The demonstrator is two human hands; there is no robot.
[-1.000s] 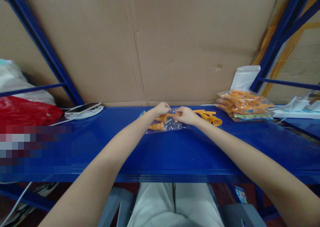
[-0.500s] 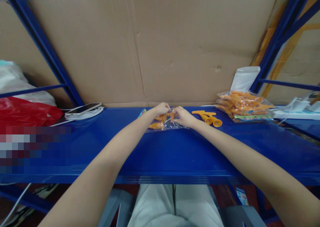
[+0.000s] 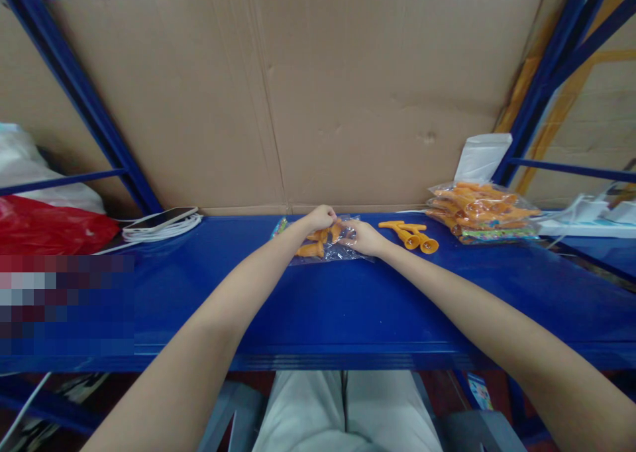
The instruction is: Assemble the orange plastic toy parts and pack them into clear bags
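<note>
A clear plastic bag (image 3: 342, 252) lies on the blue shelf, with several orange trumpet-shaped plastic pieces (image 3: 311, 249) in it and a colourful printed strip at its left end. My left hand (image 3: 319, 219) is closed in a pinch at the bag's upper edge. From the right, my right hand (image 3: 364, 238) reaches in at the bag, its curled fingers at an orange piece and clear film over the fingertips. Just right of that hand, two loose orange trumpet-shaped pieces (image 3: 411, 235) lie on the shelf.
A full clear bag of orange pieces (image 3: 477, 207) sits at the right, before a white packet (image 3: 483, 157). White power strips (image 3: 586, 223) are farther right. At the left are a phone (image 3: 161, 219) on coiled white cable and a red bag (image 3: 54, 225). Cardboard (image 3: 348, 94) stands behind.
My right hand has shifted slightly down, and its fingers have drawn in around an orange piece at the bag. My left hand stays nearly in place. The view has tilted a little.
</note>
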